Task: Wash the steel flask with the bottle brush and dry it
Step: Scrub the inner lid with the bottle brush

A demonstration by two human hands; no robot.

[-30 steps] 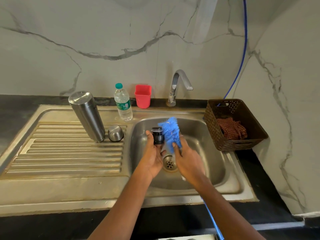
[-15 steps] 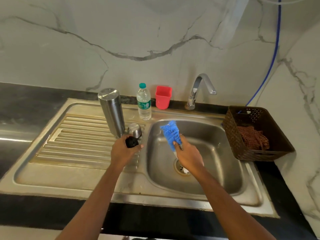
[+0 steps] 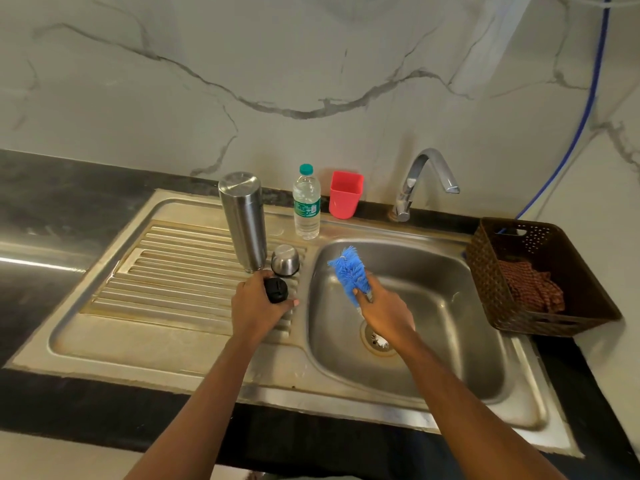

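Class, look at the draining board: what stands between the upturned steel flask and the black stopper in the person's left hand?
In the head view, the small steel cup sits upside down between the steel flask and the black stopper, slightly to their right.

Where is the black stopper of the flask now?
The black stopper is in the left hand, on the drainboard before the steel cap.

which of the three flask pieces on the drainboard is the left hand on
The black stopper, nearest the person; the left hand grips it. The steel flask and small steel cup stand untouched behind.
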